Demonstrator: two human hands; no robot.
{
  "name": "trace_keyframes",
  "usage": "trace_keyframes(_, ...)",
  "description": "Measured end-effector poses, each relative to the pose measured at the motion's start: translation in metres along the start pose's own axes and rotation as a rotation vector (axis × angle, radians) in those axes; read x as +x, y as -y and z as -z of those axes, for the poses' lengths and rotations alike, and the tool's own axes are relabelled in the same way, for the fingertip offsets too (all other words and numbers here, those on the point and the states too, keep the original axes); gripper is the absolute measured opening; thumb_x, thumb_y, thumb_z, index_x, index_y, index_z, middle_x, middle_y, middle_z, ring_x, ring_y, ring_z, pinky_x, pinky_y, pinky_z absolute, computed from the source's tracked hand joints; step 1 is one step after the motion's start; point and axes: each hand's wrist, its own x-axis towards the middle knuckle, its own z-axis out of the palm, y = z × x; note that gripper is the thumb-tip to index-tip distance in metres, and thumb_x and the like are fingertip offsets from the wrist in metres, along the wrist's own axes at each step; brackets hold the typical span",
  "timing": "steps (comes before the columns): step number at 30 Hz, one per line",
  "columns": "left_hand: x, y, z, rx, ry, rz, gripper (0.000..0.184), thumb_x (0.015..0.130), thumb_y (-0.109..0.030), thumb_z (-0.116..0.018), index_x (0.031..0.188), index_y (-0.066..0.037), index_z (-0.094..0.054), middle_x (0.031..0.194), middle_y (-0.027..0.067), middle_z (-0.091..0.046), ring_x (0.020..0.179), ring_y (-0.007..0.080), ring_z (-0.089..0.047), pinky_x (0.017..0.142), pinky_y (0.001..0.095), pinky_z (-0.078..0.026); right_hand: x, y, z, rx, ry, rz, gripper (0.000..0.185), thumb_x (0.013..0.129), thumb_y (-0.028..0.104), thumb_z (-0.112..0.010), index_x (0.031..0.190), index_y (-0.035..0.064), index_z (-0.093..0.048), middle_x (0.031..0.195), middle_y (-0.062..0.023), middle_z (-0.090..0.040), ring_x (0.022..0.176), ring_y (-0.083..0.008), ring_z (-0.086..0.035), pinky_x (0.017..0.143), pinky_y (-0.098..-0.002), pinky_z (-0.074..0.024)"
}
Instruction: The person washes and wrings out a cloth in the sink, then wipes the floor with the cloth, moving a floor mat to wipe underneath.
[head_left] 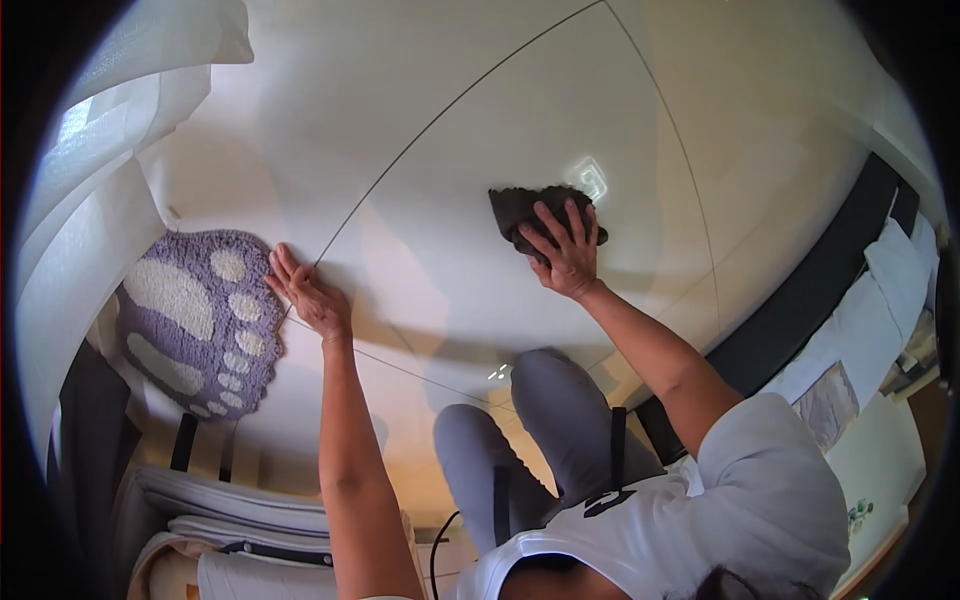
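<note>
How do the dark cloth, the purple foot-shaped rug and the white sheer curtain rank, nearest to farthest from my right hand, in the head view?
From your right hand:
1. Dark cloth: under its fingers.
2. Purple foot-shaped rug: to the left, beside your left hand.
3. White sheer curtain: far left, past the rug.

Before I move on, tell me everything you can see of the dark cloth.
The dark cloth is a brownish-black, soft-looking fabric with an uneven, slightly wavy upper edge. It lies bunched and creased on the glossy, pale tiled floor, beside a bright reflection. The right hand rests over it with fingers spread, covering part of it. Its underside and full shape are hidden.
</note>
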Motion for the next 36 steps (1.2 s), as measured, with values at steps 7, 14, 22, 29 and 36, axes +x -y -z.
trace_keyframes(7,0.001,-0.001,0.003,-0.012,-0.003,-0.010,0.009,0.093,0.000,-0.036,0.088,-0.006,-0.040,0.136,0.0179,-0.044,0.129,0.0374,-0.037,0.109,0.0548,-0.018,-0.001,0.002,-0.004,-0.037,-0.024,-0.011,0.049,0.077,0.034,-0.058,0.126,0.0323,-0.051,0.145,0.0007,-0.033,0.133,-0.0349,-0.024,0.106,-0.0607,-0.0129)
trace_keyframes(14,-0.001,0.005,0.002,-0.050,-0.020,-0.050,0.006,0.093,0.000,-0.036,0.094,-0.005,-0.039,0.138,0.0165,-0.042,0.131,0.0366,-0.034,0.110,0.0537,-0.017,0.002,0.005,-0.004,-0.069,-0.087,0.009,0.048,0.079,0.032,-0.058,0.126,0.0293,-0.051,0.143,-0.0005,-0.036,0.132,-0.0359,-0.027,0.105,-0.0597,-0.0150)
trace_keyframes(22,0.001,0.005,0.001,-0.085,-0.035,-0.101,0.010,0.088,0.005,-0.037,0.093,-0.003,-0.041,0.139,0.0171,-0.041,0.133,0.0353,-0.031,0.111,0.0532,-0.012,0.002,0.012,-0.004,-0.096,-0.177,0.005,0.045,0.080,0.031,-0.058,0.124,0.0282,-0.053,0.141,0.0007,-0.039,0.129,-0.0333,-0.032,0.106,-0.0564,-0.0187)
trace_keyframes(29,0.000,0.008,0.000,-0.066,-0.010,-0.115,0.014,0.083,0.008,-0.040,0.095,0.000,-0.043,0.141,0.0168,-0.037,0.135,0.0332,-0.027,0.111,0.0525,-0.010,0.000,0.012,-0.006,-0.118,-0.197,-0.011,0.045,0.081,0.033,-0.058,0.126,0.0306,-0.052,0.141,0.0031,-0.039,0.127,-0.0323,-0.034,0.106,-0.0552,-0.0200)
trace_keyframes(36,-0.004,0.012,-0.003,-0.116,-0.037,-0.148,0.016,0.082,0.010,-0.041,0.091,-0.001,-0.046,0.141,0.0171,-0.038,0.135,0.0330,-0.026,0.111,0.0548,-0.008,-0.003,0.014,-0.011,-0.154,-0.259,-0.018,0.045,0.082,0.033,-0.058,0.126,0.0312,-0.052,0.140,0.0043,-0.041,0.125,-0.0304,-0.037,0.105,-0.0538,-0.0240)
